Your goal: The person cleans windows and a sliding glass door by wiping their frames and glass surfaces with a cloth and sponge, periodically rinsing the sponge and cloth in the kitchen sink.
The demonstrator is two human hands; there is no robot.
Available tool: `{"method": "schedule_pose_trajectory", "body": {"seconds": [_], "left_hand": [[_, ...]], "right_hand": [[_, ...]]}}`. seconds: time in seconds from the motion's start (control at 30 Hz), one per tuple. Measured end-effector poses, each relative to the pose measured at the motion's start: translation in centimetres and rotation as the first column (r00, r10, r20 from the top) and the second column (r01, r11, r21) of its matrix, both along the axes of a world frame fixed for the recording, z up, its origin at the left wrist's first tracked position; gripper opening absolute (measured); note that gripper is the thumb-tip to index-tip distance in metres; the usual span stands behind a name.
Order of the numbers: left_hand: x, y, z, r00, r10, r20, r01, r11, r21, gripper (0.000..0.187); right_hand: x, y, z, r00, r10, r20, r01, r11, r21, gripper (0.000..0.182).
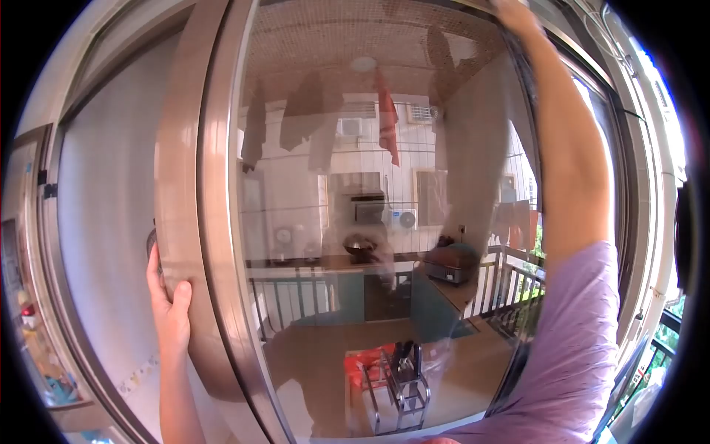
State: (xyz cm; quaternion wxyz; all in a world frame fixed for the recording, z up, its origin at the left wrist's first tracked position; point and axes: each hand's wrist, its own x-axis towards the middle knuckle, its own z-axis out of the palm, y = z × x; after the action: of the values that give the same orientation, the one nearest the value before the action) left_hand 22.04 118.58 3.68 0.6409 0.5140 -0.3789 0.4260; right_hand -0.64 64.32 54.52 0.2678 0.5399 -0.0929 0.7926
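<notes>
A large glass door panel (473,133) in a brown metal frame (181,185) fills the middle of the view. My left hand (171,314) grips the edge of this frame at lower left, thumb on the front face and fingers around the side, partly hidden. A small dark part, perhaps a handle, shows just above those fingers. My right arm, in a purple sleeve (573,333), reaches up along the right side of the glass. At its end my right hand (515,15) is at the top right of the pane, blurred and cut off, so anything in it is hidden.
Through the glass are a kitchen counter, a wok (360,246), a dark boxy case (444,266), a metal rack (403,392) and a red plastic bag (364,366). Reflected laundry and railings overlap them. Shelves with items (44,348) stand at far left. Cables (610,37) hang at upper right.
</notes>
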Motion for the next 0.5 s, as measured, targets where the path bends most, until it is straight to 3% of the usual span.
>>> {"method": "schedule_pose_trajectory", "body": {"seconds": [0.07, 0.1, 0.17, 0.23, 0.3, 0.37, 0.4, 0.5], "left_hand": [[-0.3, -0.3, 0.2, 0.997, 0.082, 0.012, -0.082, 0.996, 0.015, 0.073], [-0.7, -0.5, 0.3, 0.991, 0.132, 0.019, -0.132, 0.991, 0.016, 0.072], [-1.2, -0.4, 0.1, 0.998, 0.048, -0.046, -0.047, 0.999, 0.014, 0.071], [-0.9, -0.5, 0.1, 1.000, 0.017, 0.005, -0.017, 1.000, -0.003, 0.073], [-1.2, -0.5, 0.3, 1.000, -0.012, 0.007, 0.012, 1.000, -0.016, 0.074], [-1.1, -0.7, 0.2, 0.996, -0.087, 0.016, 0.088, 0.994, -0.059, 0.078], [-1.0, -0.6, 0.2, 0.996, -0.092, -0.001, 0.092, 0.994, -0.055, 0.079], [-1.0, -0.2, 0.3, 0.991, -0.131, -0.034, 0.129, 0.989, -0.066, 0.083]], "right_hand": [[-2.9, -15.0, 4.8, 0.966, 0.233, -0.108, -0.239, 0.970, -0.044, 0.050], [-3.6, -12.4, 4.7, 0.780, 0.542, -0.313, -0.447, 0.832, 0.327, 0.040], [1.0, -3.9, 2.4, 0.965, 0.242, -0.099, -0.234, 0.968, 0.089, 0.037], [5.8, 8.7, -1.9, 0.988, 0.055, 0.146, -0.034, 0.989, -0.142, 0.037], [9.2, 18.9, -2.2, 0.979, 0.197, -0.042, -0.202, 0.959, -0.198, 0.039], [12.5, 27.7, -4.7, 0.963, 0.254, -0.093, -0.266, 0.951, -0.155, 0.040], [14.4, 30.4, -5.3, 0.961, 0.256, -0.103, -0.273, 0.935, -0.228, 0.042], [16.3, 36.2, -6.3, 0.899, 0.304, -0.316, -0.385, 0.893, -0.235, 0.043]]}}
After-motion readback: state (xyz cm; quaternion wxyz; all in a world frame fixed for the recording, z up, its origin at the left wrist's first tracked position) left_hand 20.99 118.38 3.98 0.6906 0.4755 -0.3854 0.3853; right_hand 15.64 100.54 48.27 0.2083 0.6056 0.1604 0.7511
